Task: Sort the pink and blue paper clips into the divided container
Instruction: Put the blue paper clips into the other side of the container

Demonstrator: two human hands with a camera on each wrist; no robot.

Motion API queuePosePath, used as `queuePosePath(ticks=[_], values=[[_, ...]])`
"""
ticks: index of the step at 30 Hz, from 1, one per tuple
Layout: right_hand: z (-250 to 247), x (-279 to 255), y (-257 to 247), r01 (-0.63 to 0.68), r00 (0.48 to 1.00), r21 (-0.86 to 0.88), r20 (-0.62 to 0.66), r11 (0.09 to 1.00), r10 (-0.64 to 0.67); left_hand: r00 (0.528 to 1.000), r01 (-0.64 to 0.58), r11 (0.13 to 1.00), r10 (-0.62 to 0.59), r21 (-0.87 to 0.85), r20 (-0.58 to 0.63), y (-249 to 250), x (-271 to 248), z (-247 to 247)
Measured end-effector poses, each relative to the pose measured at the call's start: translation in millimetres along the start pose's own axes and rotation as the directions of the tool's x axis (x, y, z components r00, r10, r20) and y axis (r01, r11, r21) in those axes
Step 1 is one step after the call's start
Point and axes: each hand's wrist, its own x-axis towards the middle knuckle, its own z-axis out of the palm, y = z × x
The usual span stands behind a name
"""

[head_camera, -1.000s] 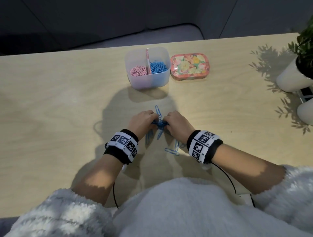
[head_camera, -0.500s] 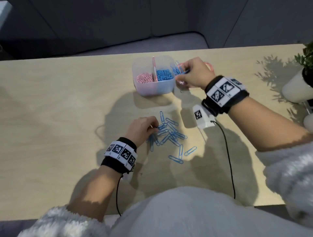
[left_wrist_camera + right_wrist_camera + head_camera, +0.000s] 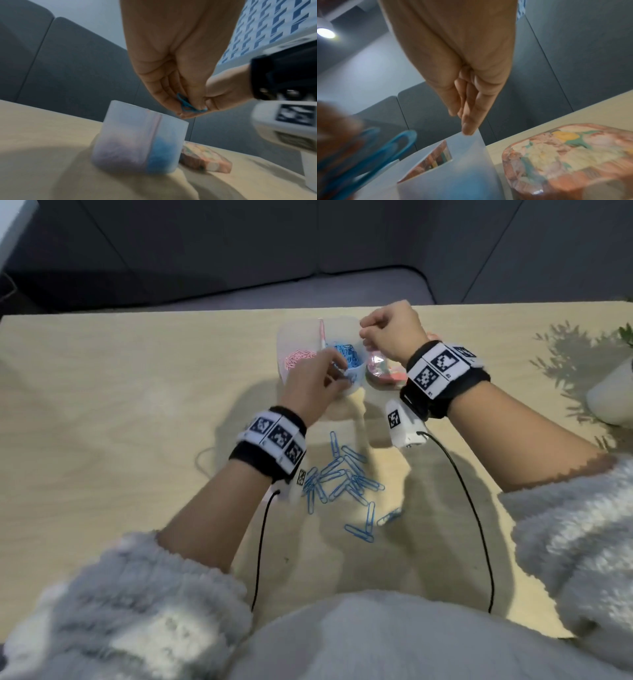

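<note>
The translucent divided container (image 3: pixel 283 348) stands at the table's far middle, with pink clips (image 3: pixel 297 359) left of its pink divider and blue clips (image 3: pixel 346 352) right of it. My left hand (image 3: pixel 339 372) hovers over its near rim and pinches a few blue paper clips (image 3: pixel 189 107), which also show blurred in the right wrist view (image 3: pixel 385 146). My right hand (image 3: pixel 365 334) hangs above the container's right side with fingers (image 3: pixel 468 125) bunched loosely and holding nothing. A loose pile of blue clips (image 3: pixel 342 478) lies on the table between my forearms.
A floral tin (image 3: pixel 383 373) sits right against the container (image 3: pixel 133 135), partly under my right wrist. A white plant pot (image 3: pixel 613 397) stands at the right edge. Black cables run from both wrist cameras back to my body.
My left hand lifted from the pile to the container's near rim, carrying blue clips. My right hand, which held clips over the container, now holds none and stays beside it.
</note>
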Motion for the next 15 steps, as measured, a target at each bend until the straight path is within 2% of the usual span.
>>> queuePosePath(ticks=[4,7,10,12,15], values=[[-14,-21,22,0.046,0.998,0.162,-0.045,0.986,-0.039,0.987,0.101,0.995,-0.098,0.019,-0.125,8,42,5],[-20,-47,45,0.028,1.000,0.176,0.001,0.984,-0.029,0.989,0.135,0.985,-0.127,0.104,-0.075,8,60,10],[-20,-75,68,-0.035,0.994,0.191,0.109,0.981,0.014,0.998,0.066,0.967,-0.060,0.244,-0.035,11,61,13],[-20,-95,82,-0.019,0.992,0.094,0.125,0.995,0.007,0.998,-0.016,0.956,0.034,0.291,-0.058,9,54,14],[-20,-128,106,0.058,0.976,-0.191,0.216,0.980,-0.015,0.987,-0.065,0.979,0.092,0.194,-0.132,-6,39,14]])
